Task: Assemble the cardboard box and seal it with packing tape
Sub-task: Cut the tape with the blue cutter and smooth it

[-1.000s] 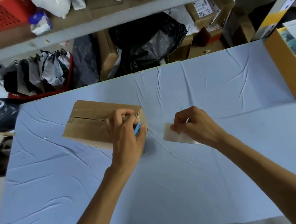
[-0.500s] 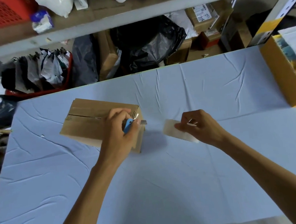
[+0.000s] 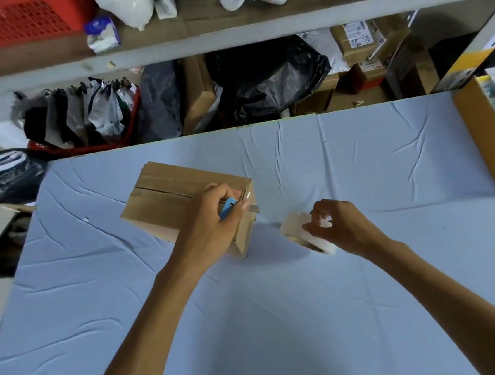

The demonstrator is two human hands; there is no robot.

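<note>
The brown cardboard box point(image 3: 162, 202) lies closed and slanted, its 2 top flaps meeting in 1 lengthwise seam, and a glossy bit of tape shows at its right end. Just right of that end, apart from it, the pale packing tape roll point(image 3: 295, 228) is tilted on edge. A blue cutter point(image 3: 228, 206) sits over the box's right top corner, its short metal blade poking past the edge toward the roll.

Box point(image 3: 174, 201): cardboard, flaps closed, lying on desk point(image 3: 284, 321). Left hand point(image 3: 210, 221): at box's right end, fingers curled round blue cutter point(image 3: 227, 208), blade out. Right hand point(image 3: 342, 226): pinching tape roll point(image 3: 296, 228), just right of box. Orange carton point(image 3: 485, 138): desk's right edge.
</note>
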